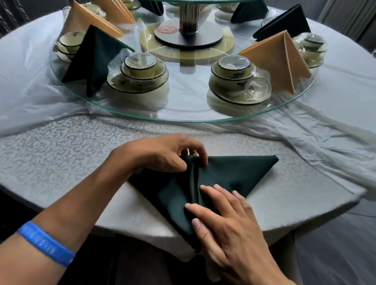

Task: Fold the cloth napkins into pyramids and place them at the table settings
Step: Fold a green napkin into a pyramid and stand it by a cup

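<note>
Two hands are on the dark green cloth napkin (212, 181), which lies folded into a flat triangle on the near edge of the round table's white damask tablecloth (50, 155), its lowest corner hanging just over the edge. Your left hand (167, 154) curls at the far end of the centre crease, fingertips and thumb pinching the raised ridge there. Your right hand (226, 217) lies flat on the near part, fingers straight and slightly spread, pressing the cloth down beside the crease.

Expect this napkin to behave as light, soft woven fabric: it will sag if lifted by one corner, and it looks matte enough not to slide much on the patterned tablecloth. Judging by the finished ones, the best hold is along the centre ridge, so both halves drop evenly into a tent.

Beyond, on the clear glass turntable (186, 119), a dark green pyramid (97, 56) stands far left and an orange pyramid napkin (278, 57) far right, each beside stacked glazed bowls wrapped in clear film (137, 75). Those bowls look fragile; set napkins down without knocking them. Thin crinkled plastic sheeting (321, 131) drapes the table's right side.
</note>
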{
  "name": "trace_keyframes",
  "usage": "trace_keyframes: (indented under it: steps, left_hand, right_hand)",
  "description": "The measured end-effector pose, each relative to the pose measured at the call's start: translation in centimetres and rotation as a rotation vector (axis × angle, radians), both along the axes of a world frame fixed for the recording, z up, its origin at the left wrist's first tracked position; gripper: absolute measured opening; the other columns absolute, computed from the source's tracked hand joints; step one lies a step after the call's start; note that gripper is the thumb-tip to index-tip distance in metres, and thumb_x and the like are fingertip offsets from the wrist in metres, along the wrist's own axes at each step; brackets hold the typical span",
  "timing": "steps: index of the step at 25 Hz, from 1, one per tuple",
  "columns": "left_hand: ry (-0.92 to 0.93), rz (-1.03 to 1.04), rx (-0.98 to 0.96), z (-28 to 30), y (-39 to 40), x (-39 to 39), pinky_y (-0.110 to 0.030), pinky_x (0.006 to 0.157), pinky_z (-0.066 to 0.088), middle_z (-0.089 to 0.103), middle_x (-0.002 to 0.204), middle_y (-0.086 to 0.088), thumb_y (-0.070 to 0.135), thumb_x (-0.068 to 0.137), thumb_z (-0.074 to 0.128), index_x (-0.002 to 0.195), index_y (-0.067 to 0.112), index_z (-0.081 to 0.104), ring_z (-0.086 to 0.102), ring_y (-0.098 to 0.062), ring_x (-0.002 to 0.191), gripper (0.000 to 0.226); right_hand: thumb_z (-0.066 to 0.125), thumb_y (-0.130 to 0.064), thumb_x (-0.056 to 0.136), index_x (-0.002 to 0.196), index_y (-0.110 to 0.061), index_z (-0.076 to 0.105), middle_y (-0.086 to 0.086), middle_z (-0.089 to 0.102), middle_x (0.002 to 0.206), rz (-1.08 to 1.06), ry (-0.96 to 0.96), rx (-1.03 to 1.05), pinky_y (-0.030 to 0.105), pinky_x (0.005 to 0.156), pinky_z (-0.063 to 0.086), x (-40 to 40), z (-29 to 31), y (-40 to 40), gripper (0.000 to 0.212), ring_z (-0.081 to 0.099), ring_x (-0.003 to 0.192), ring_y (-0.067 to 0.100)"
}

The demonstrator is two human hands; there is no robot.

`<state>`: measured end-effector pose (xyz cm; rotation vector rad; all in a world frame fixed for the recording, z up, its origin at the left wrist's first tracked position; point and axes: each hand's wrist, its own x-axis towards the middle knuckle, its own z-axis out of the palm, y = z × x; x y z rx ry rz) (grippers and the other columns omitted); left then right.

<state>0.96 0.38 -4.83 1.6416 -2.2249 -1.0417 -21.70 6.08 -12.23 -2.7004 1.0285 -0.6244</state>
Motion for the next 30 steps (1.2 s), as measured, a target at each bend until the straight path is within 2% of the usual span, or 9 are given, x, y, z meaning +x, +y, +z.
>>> trace_keyframes:
  steps: [5,10,13,17,19,21,24,26,30]
  left_hand:
    - [0.077,0.049,-0.005,-1.0,0.3,0.5,-0.029,0.074,0.049,0.063,0.099,0.006,0.011,0.06,0.05,0.101,0.034,0.07,0.057,-0.015,0.084,0.05]
    - [0.16,0.143,-0.028,1.8,1.4,-0.6,-0.019,0.053,0.039,0.067,0.078,-0.003,0.005,0.061,0.05,0.096,0.02,0.075,0.048,-0.003,0.058,0.046]
    - [0.384,0.089,-0.154,6.1,3.7,-2.5,-0.029,0.061,0.045,0.07,0.083,-0.005,-0.007,0.068,0.055,0.096,0.02,0.074,0.059,-0.017,0.068,0.044]
    - [0.354,0.095,-0.422,7.7,4.9,-2.7,-0.033,0.09,0.048,0.066,0.11,-0.002,0.005,0.075,0.066,0.114,0.022,0.066,0.062,-0.019,0.106,0.042]
    - [0.443,0.126,-0.066,5.9,4.9,-1.6,-0.039,0.096,0.048,0.065,0.116,-0.015,0.009,0.076,0.066,0.121,0.017,0.059,0.063,-0.023,0.109,0.046]
    - [0.656,0.233,0.255,3.4,5.1,-1.1,-0.038,0.083,0.053,0.066,0.112,-0.027,0.005,0.078,0.066,0.123,0.007,0.054,0.064,-0.031,0.096,0.047]
    - [0.693,0.529,0.142,-0.1,4.6,-1.2,-0.033,0.073,0.055,0.07,0.108,-0.019,0.02,0.074,0.071,0.12,0.023,0.057,0.068,-0.024,0.085,0.048]
    - [0.346,0.588,-0.153,-1.1,5.1,-1.1,-0.025,0.079,0.052,0.065,0.112,0.002,0.044,0.067,0.072,0.111,0.038,0.054,0.066,-0.012,0.091,0.048]
    - [-0.014,0.359,-0.366,-2.0,9.2,-1.8,-0.022,0.091,0.045,0.043,0.13,0.026,0.057,0.071,0.071,0.1,0.041,0.049,0.053,0.0,0.116,0.041]
  right_hand:
    - [0.044,-0.049,0.093,0.11,-0.04,0.07,-0.004,0.061,0.129,-0.029,-0.08,0.074,0.039,0.106,0.03,0.4,0.2,0.1,0.032,0.052,0.126,0.018]
    - [0.056,-0.046,0.086,0.128,-0.03,0.055,-0.008,0.053,0.132,-0.065,-0.294,0.23,0.03,0.104,0.036,0.5,2.0,0.1,0.045,0.052,0.124,0.012]
    - [0.068,-0.043,0.079,0.126,-0.037,0.049,-0.018,0.06,0.118,-0.092,-0.549,0.515,0.016,0.092,0.042,0.4,5.7,0.6,0.051,0.057,0.112,0.002]
    - [0.057,-0.009,0.076,0.098,-0.019,0.065,0.015,0.066,0.082,0.047,-0.736,0.77,0.045,0.059,0.046,-0.3,9.7,-1.8,0.025,0.057,0.069,0.024]
    - [0.053,-0.002,0.07,0.101,-0.012,0.066,0.02,0.068,0.084,0.136,-0.685,1.03,0.038,0.056,0.044,-0.9,10.4,-5.1,0.035,0.056,0.069,0.026]
    - [0.056,0.002,0.074,0.109,-0.01,0.065,0.017,0.07,0.092,0.18,-0.53,1.217,0.027,0.061,0.048,-0.9,10.4,-8.3,0.038,0.06,0.076,0.024]
    - [0.066,-0.023,0.09,0.125,-0.028,0.057,0.001,0.068,0.112,0.132,-0.275,0.986,0.02,0.071,0.051,-1.5,8.6,-11.0,0.037,0.065,0.09,0.015]
    - [0.073,-0.041,0.083,0.13,-0.041,0.049,-0.013,0.058,0.126,0.125,-0.096,0.678,0.025,0.083,0.052,-2.5,7.2,-11.0,0.053,0.061,0.105,0.007]
    - [0.071,-0.024,0.078,0.117,-0.032,0.052,-0.015,0.046,0.135,0.259,0.002,0.235,0.034,0.088,0.048,-4.1,4.4,-9.0,0.044,0.056,0.106,0.01]
